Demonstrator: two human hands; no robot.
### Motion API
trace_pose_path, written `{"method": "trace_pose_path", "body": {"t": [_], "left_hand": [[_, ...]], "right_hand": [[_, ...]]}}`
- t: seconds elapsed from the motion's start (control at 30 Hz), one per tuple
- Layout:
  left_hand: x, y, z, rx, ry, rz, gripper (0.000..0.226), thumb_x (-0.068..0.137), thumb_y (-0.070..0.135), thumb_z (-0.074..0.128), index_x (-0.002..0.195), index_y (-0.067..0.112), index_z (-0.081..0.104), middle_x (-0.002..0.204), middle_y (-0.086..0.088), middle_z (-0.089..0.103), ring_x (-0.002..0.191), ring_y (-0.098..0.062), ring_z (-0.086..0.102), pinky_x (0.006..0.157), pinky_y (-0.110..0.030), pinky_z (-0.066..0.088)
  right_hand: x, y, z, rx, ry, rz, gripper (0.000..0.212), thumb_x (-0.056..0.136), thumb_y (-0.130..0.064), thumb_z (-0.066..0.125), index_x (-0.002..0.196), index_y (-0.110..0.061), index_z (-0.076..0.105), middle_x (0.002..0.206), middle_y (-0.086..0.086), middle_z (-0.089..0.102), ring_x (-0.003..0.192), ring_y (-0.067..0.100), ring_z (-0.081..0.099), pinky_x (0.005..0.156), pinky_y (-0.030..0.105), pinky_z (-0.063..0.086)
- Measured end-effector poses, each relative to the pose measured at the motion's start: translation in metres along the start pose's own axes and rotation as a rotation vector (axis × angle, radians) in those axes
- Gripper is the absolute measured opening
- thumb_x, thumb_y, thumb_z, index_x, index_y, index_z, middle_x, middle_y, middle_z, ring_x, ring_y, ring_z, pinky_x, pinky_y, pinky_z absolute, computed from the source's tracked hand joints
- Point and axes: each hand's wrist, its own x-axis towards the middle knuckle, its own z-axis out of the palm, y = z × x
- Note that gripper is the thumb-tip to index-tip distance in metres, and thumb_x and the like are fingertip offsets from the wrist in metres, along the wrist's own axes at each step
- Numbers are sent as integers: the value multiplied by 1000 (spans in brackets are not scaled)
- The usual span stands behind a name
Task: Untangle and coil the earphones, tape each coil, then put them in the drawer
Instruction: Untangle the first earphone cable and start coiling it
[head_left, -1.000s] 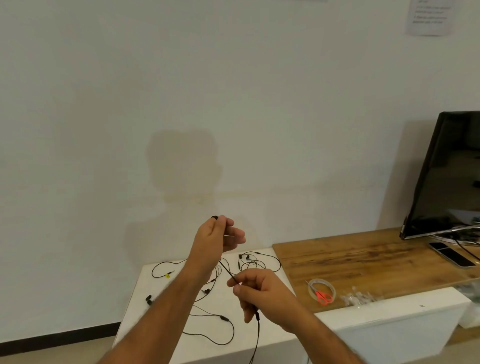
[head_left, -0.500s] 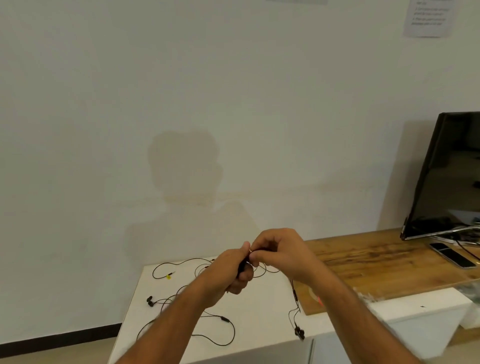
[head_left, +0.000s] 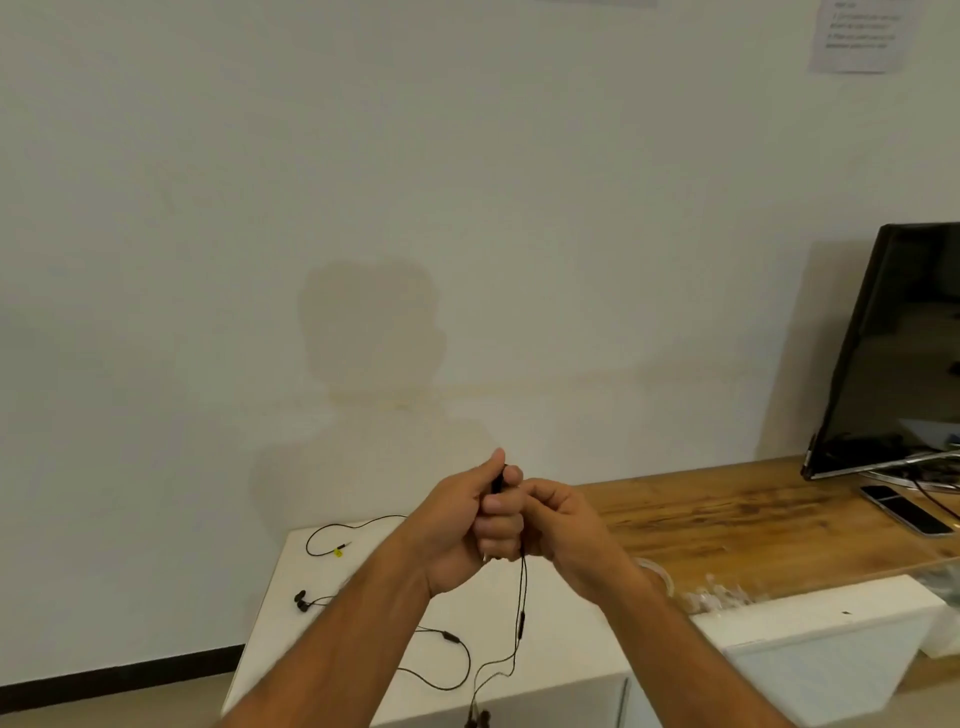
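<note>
While both fists meet above the white cabinet (head_left: 322, 571), the left hand (head_left: 457, 525) clenches a black earphone cable (head_left: 521, 623) and the right hand (head_left: 563, 527) pinches it; its earbuds (head_left: 479, 719) dangle below. Another earphone set (head_left: 363, 597) lies on the cabinet.

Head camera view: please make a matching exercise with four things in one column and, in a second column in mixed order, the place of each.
Things:
1. held earphones
2. second earphones
3. monitor
4. tape roll

Places:
A. standing at the far right of the wooden top
B. hanging from the two hands
C. lying on the white cabinet
D. beside the right forearm, at the wood's front edge

Pairs: 1-B, 2-C, 3-A, 4-D
</note>
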Motion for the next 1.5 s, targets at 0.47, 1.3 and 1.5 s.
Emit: {"method": "trace_pose_path", "body": {"t": [0.47, 1.3, 1.5], "left_hand": [[2, 6, 1, 145, 374, 321, 38, 106, 34, 30, 107, 8, 57, 77, -7, 72, 78, -27, 73, 70, -36, 57], [-1, -7, -18, 707, 274, -105, 49, 102, 51, 26, 83, 15, 53, 56, 4, 37, 46, -10, 24, 45, -20, 20], [-9, 0, -14, 343, 88, -160, 42, 100, 51, 34, 78, 19, 47, 58, 4, 24, 49, -9, 13, 43, -19, 17]], "right_hand": [[-37, 25, 29, -170, -129, 173, 19, 100, -11, 52, 98, -11, 71, 72, 5, 65, 57, 17, 59, 59, 27, 51], [5, -44, -8, -969, -49, -365, 10, 84, -15, 71, 93, -19, 75, 83, -14, 69, 82, 5, 63, 74, 21, 51], [23, -48, -15, -492, -39, -240, 13, 81, 4, 72, 84, -9, 74, 78, 2, 73, 76, 12, 69, 74, 25, 55]]}}
